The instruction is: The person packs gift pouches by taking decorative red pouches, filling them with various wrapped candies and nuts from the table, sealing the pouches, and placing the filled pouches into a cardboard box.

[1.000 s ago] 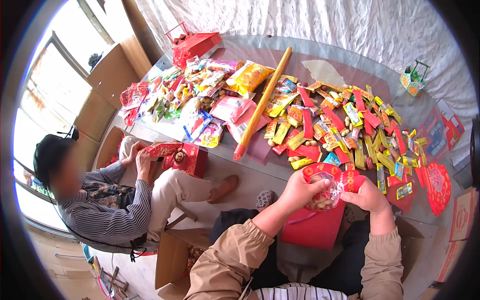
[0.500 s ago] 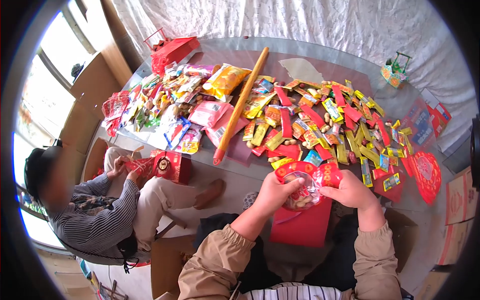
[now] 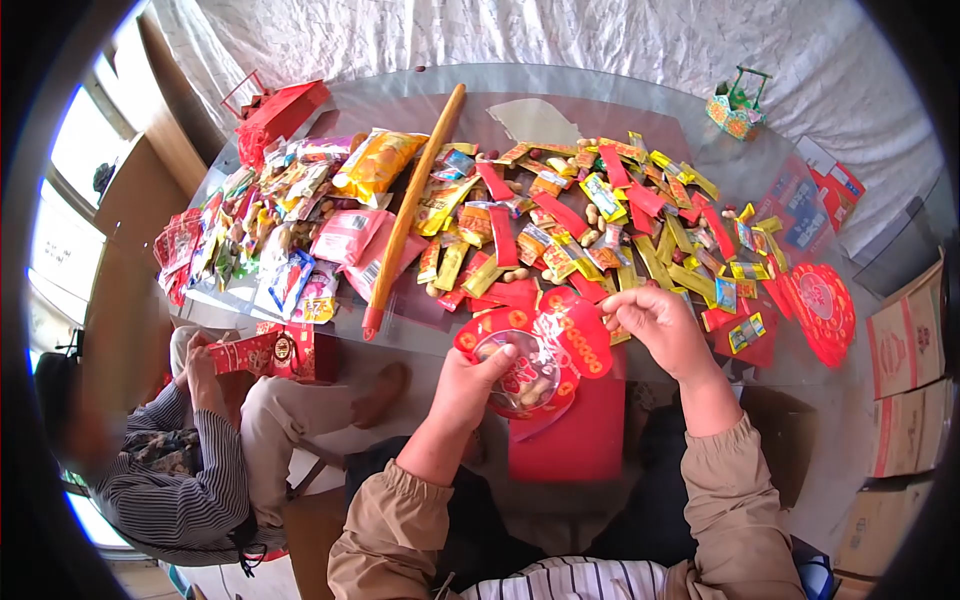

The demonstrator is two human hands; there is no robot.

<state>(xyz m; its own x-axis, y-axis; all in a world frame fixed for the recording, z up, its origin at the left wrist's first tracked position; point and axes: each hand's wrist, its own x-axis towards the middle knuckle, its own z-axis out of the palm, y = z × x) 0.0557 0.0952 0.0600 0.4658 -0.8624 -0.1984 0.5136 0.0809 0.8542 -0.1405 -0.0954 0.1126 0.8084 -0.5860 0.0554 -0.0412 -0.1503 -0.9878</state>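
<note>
My left hand (image 3: pixel 463 388) grips a red gift bag (image 3: pixel 583 345) with gold print by its left side, thumb on the front. Through the bag's clear window, peanuts (image 3: pixel 535 388) show in its lower part. Just right of the bag's upper flap is my right hand (image 3: pixel 657 328), thumb and fingertips pinched together; whatever they hold, if anything, is too small to make out. Below the bag lies a flat red sheet or box (image 3: pixel 570 440). Beyond my hands, wrapped candies (image 3: pixel 655 262), red packets (image 3: pixel 502 237) and loose peanuts are heaped on the glass table (image 3: pixel 400 345).
A wooden stick (image 3: pixel 415 210) divides two heaps of snacks. On the left, a seated person (image 3: pixel 190 470) holds a red packet (image 3: pixel 240 355). Red heart-shaped bags (image 3: pixel 822 310) lie at the right; cardboard boxes (image 3: pixel 905 345) stand beyond. A small green-handled basket (image 3: pixel 738 105) sits at the back.
My right hand has come off the bag's right side and moved up beside its flap. My left hand has shifted left with the bag, now tilted. The view has turned slightly right.
</note>
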